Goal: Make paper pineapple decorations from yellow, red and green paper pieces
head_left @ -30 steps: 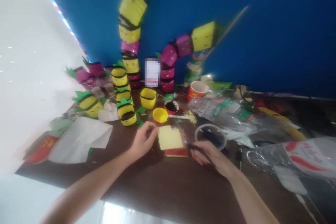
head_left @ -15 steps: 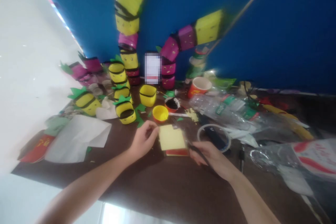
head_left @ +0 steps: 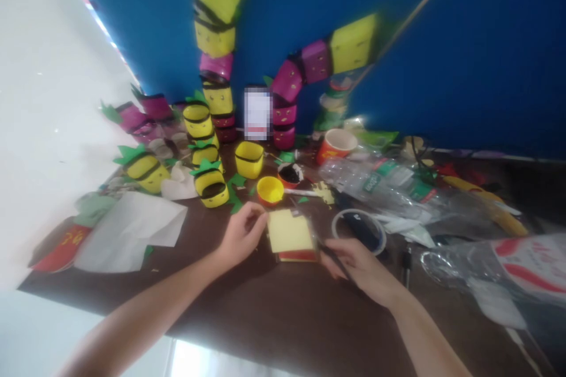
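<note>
A pale yellow square [head_left: 290,232], like a piece of paper or card, is between my two hands over the dark table. My left hand [head_left: 242,232] is curled closed, with thumb and forefinger pinching the square's upper left edge. In my right hand [head_left: 351,262] is a slim dark tool [head_left: 338,260], closed in the fingers; its tip lies by the square's right edge and blur hides its exact kind. Beneath the square shows a red piece with a yellow rim [head_left: 298,255]. Just beyond the left fingertips stands a small yellow cup [head_left: 270,190].
Yellow pineapple-faced cups [head_left: 212,188] stand at the left, near a white sheet [head_left: 132,232]. A roll of tape [head_left: 359,231], clear plastic bottles [head_left: 375,185] and a black pen [head_left: 407,265] lie at the right. A red paper cup [head_left: 336,146] and a phone [head_left: 257,113] are behind.
The view has shifted very slightly. Both hands, the yellow square and the dark tool keep nearly the same positions.
</note>
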A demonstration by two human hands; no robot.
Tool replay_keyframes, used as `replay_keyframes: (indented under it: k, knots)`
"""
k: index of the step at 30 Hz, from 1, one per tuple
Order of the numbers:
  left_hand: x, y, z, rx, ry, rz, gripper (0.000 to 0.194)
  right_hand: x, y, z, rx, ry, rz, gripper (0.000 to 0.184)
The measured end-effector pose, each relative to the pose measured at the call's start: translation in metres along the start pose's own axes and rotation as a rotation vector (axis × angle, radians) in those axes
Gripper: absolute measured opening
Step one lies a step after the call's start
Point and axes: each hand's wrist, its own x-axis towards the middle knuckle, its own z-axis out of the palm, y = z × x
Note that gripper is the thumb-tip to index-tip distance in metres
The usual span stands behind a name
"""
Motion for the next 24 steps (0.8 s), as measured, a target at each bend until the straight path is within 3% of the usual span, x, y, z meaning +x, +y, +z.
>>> replay_keyframes:
  k: [17,24]
  knots:
    - [0.0008,0.0009,-0.0012,-0.015,0.008,-0.004,0.012,-0.0001,-0.0003,-0.001,-0.022,-0.001,0.021,0.034]
    - [-0.0037,0.0032,0.0009,-0.234,-0.12,-0.065,0.02,-0.0007,0.001,-0.0011,-0.018,0.005,0.014,0.037]
